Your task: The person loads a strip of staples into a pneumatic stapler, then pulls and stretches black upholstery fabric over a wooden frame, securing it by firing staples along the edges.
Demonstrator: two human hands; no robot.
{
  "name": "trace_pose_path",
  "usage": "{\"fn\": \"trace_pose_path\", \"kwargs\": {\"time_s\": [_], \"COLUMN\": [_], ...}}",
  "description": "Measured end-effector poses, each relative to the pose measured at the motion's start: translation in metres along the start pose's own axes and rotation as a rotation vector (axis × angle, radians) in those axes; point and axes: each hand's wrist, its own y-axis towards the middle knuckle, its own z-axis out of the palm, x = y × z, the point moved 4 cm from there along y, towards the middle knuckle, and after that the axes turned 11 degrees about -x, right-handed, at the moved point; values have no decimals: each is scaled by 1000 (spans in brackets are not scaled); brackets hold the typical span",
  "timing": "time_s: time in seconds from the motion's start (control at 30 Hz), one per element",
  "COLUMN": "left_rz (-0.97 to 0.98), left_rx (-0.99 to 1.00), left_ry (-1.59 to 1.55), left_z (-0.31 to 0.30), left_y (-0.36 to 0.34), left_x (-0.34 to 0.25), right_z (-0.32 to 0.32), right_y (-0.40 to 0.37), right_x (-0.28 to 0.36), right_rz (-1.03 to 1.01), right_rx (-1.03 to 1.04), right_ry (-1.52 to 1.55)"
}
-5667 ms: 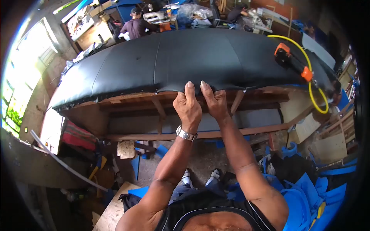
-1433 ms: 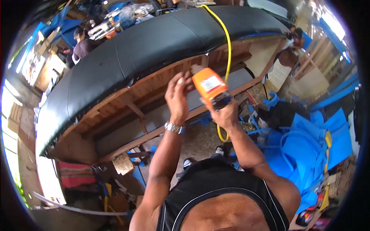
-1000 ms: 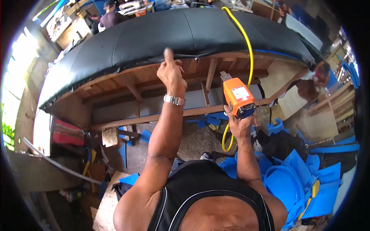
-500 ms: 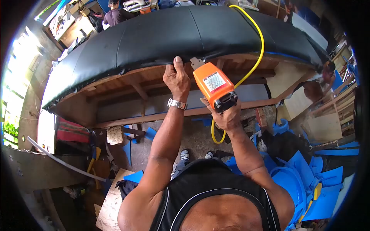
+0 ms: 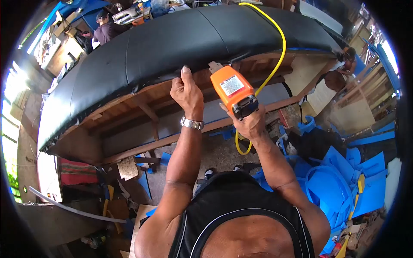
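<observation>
A long black upholstered piece (image 5: 172, 41) curves across the view, its wooden frame (image 5: 146, 107) showing underneath. My left hand (image 5: 187, 95), with a metal watch at the wrist, is closed on the edge of the black cover, thumb pointing up. My right hand (image 5: 251, 122) is wrapped round the handle of an orange staple gun (image 5: 233, 88), whose metal nose lies at the cover's lower edge, just right of my left hand. The handle itself is mostly hidden beneath the tool's body. A yellow hose (image 5: 282, 51) runs over the black piece and loops below the tool.
Blue sheet scraps (image 5: 329, 189) lie in a heap at the right. One person (image 5: 107, 30) sits at the upper left near a sewing machine (image 5: 124, 15); another person (image 5: 350, 62) is at the far right. A pale tube (image 5: 77, 210) sticks out at the lower left.
The view has shifted, so the black piece sits further left and tilts more. Both hands and the orange staple gun appear slightly further left, with the grips unchanged.
</observation>
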Motion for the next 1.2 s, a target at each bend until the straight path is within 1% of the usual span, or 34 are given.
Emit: {"fn": "trace_pose_path", "kwargs": {"time_s": [0.07,0.1,0.2,0.23,0.33,0.37,0.4,0.43,0.47,0.5,0.53,0.57,0.6,0.63,0.67,0.7,0.73,0.8,0.87,0.9,0.93,1.0,1.07,1.1,1.13,1.2], "left_rz": [270,315,324,263,265,202,77,9,-62,-232,-318,-23,-88,-175,-226,-239,-222,-223,-265,-226,-123,85,448,597,753,1007], "left_rx": [38,52,63,117,148,134,104,145,181,197,181,328,348,255,251,250,267,290,298,373,403,472,588,633,674,728], "left_ry": [180,228,283,339,318,268,212,106,3,-127,-88,97,180,155,274,369,372,385,399,393,419,465,520,481,436,491], "left_z": [-6,-8,-10,-12,-22,-32,-44,-55,-66,-86,-89,-102,-103,-113,-132,-138,-155,-169,-172,-164,-149,-98,-39,-3,34,103], "left_y": [2,3,7,8,5,3,4,1,-2,-2,-18,-18,-26,-27,-29,-38,-43,-50,-65,-68,-73,-85,-93,-100,-109,-125], "left_x": [1,3,4,3,-13,-3,20,46,72,129,117,127,110,116,129,112,121,129,115,107,91,51,19,0,-19,-38], "right_z": [7,13,28,27,26,25,26,38,35,36,33,22,11,0,-17,-42,-67,-116,-163,-184,-204,-241,-255,-272,-276,-295], "right_y": [3,3,-4,-4,-2,0,6,-2,6,5,5,9,15,21,28,39,51,87,126,147,166,200,229,241,250,261], "right_x": [14,17,12,14,24,34,47,36,47,47,43,39,36,35,33,29,25,17,-7,-22,-43,-99,-103,-152,-185,-241], "right_rz": [-34,2,17,37,97,117,139,103,130,146,159,131,103,79,6,-72,-150,-363,-481,-557,-633,-616,-210,-259,-343,-484], "right_rx": [-21,9,53,60,43,22,-11,-5,37,35,41,67,95,121,138,168,207,151,124,92,59,-2,165,167,125,23], "right_ry": [16,-6,-65,-76,-73,-37,-13,8,-11,-32,-51,-86,-118,-144,-254,-361,-463,-716,-982,-1076,-1167,-1210,-1286,-1285,-1270,-1267]}}
